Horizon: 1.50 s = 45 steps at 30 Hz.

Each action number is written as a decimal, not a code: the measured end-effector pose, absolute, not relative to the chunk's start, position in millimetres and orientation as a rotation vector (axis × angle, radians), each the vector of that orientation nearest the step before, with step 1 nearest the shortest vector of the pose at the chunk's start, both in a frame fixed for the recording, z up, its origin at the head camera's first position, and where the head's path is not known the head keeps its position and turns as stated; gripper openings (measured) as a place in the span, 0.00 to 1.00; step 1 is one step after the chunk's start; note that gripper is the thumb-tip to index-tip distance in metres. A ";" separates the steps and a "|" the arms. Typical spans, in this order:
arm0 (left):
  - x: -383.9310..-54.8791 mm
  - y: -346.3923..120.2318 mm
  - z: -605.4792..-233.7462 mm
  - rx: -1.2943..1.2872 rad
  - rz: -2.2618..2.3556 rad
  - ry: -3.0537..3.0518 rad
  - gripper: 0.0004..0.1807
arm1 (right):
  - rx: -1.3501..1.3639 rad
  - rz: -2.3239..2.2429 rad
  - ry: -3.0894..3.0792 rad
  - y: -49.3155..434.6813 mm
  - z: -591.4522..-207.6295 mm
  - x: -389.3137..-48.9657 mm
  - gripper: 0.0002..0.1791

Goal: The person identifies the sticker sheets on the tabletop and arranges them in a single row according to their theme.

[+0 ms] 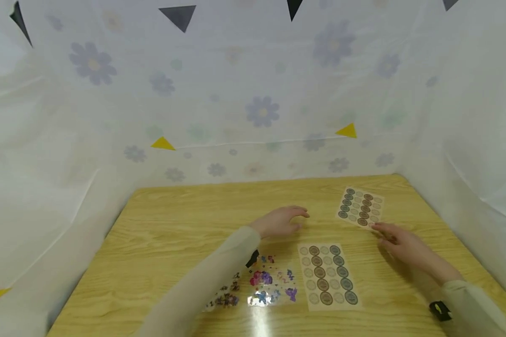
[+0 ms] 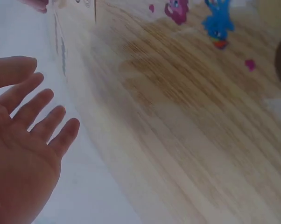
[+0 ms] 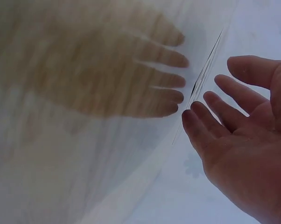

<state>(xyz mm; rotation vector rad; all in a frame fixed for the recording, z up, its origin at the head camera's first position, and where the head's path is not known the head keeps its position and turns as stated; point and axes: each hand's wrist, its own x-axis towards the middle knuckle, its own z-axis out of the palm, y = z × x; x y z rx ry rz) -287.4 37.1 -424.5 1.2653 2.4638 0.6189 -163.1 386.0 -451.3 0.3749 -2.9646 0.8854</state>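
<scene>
My right hand is at the near right corner of a small sheet of round stickers, its fingertips overlapping the edge in the head view. From the right wrist, that sheet looks like a thin edge-on strip beyond loosely bent fingers. Left of it, my left hand hovers with relaxed, spread fingers and an empty palm. A second sheet of round stickers, in brown, grey and pale columns, lies flat between the two arms.
Beside the second sheet lies a clear sheet of colourful pony stickers. Another sheet of small figures is partly hidden under the left sleeve. White flowered cloth walls in the wooden table at the back and sides.
</scene>
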 end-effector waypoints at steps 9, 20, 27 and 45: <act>-304.6 50.0 -452.2 1.191 0.560 2.399 0.28 | 0.427 0.876 -2.982 378.4 -457.0 -168.4 0.27; -293.6 87.3 -450.4 1.157 0.536 2.411 0.31 | 0.394 0.924 -3.002 379.2 -453.6 -167.4 0.27; -287.7 111.5 -448.4 1.129 0.575 2.397 0.36 | 0.394 0.931 -3.005 381.3 -452.0 -165.2 0.27; -284.8 121.7 -448.3 1.154 0.430 2.396 0.34 | 0.509 0.845 -2.999 381.0 -453.2 -164.6 0.25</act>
